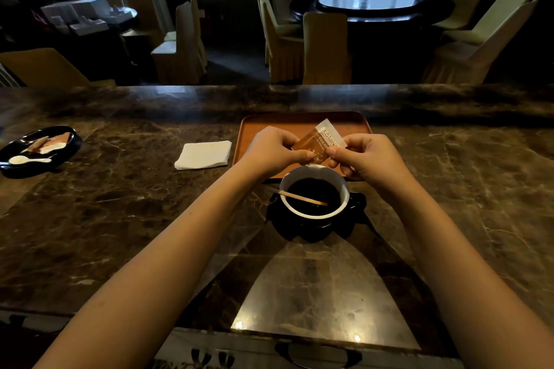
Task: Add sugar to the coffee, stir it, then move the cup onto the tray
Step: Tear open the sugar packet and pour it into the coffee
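A white-lined cup (314, 190) of black coffee stands on a dark saucer (314, 225) on the marble counter. A wooden stir stick (302, 198) leans in the cup. Just above the cup I hold a brown and white sugar packet (320, 141). My left hand (271, 150) pinches its lower left corner. My right hand (364, 156) pinches its lower right edge. The packet looks whole; I cannot tell if it is torn. Behind the hands lies an orange-brown tray (302, 123), partly hidden by them.
A folded white napkin (204, 154) lies left of the tray. At the far left a black dish (39, 148) holds more packets and a white spoon (28, 160). The counter's far edge runs behind the tray, with chairs and tables beyond.
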Demonstrator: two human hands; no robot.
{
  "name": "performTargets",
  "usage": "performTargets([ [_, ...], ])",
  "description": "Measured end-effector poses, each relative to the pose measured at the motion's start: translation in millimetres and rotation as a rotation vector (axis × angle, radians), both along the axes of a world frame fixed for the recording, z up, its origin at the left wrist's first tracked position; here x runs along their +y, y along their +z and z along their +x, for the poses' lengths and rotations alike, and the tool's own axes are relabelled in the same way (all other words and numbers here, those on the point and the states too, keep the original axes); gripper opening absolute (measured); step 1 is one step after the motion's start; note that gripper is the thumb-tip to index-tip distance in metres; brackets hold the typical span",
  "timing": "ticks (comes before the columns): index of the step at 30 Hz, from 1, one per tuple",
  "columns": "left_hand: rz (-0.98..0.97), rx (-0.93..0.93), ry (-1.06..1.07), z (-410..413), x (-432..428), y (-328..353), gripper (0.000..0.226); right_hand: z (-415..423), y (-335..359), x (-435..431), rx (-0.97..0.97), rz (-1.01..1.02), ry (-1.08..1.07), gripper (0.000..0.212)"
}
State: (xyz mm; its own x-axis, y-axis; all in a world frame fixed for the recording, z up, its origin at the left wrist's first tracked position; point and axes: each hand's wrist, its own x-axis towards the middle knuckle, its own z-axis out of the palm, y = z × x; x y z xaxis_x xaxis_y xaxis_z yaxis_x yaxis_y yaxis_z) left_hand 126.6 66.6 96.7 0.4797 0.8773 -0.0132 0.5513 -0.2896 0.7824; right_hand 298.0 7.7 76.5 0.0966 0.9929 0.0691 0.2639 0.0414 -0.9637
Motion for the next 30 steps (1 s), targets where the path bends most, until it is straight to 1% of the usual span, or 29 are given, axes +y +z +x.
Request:
performTargets([
  [17,-0.003,0.004,-0.003,-0.4,-1.5,0.4,0.005,-0.8,0.5,-0.8,-0.008,0.012,-0.005,0.007],
  [20,-0.006,-0.013,0.01,-0.8,-2.1,0.2,0.004,-0.8,-0.7,-0.9,-0.002,0.016,-0.005,0.007],
  [27,-0.019,-0.095,0.019,-0.1,-5.1,3.2,0.004,1.6,-6.5,0.8,0.079,0.028,-0.071,0.008],
  [30,0.03,-0.08,0.05,3.2,-5.9,4.5,0.003,3.7,-9.0,0.9,-0.018,0.034,-0.07,0.009],
])
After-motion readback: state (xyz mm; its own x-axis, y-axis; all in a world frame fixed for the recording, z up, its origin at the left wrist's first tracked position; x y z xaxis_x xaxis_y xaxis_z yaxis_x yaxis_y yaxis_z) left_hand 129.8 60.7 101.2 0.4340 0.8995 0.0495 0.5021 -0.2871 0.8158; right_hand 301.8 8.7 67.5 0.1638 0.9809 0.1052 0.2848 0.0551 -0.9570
